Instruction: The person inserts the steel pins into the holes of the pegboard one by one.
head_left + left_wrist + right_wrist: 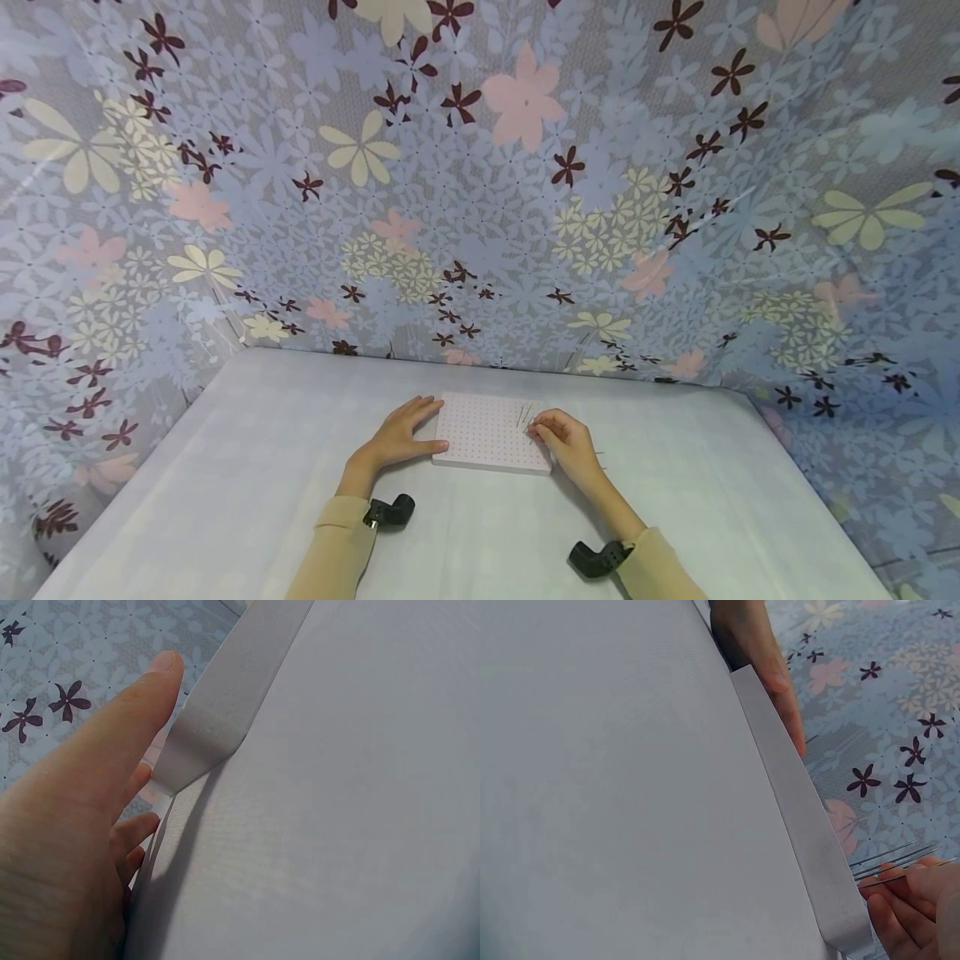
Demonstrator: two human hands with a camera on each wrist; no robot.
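Note:
A white block-like board [480,433] with a grid of small dots on top lies on the table. My left hand [401,433] rests against its left side, thumb and fingers spread, with the thumb [142,697] by the near corner. Over the board's right part, my right hand [566,442] pinches a thin metal needle [941,866] between thumb and fingertips. Beside those fingertips, other thin needles [521,415] stand up at a slant from the board. Where the held needle's lower tip meets the board is hidden by the fingers.
A pale cloth covers the table [247,500]. More thin needles [600,453] lie to the right of the right hand. A flower-patterned curtain [450,208] hangs behind and at both sides. Each wrist wears a black camera [597,560].

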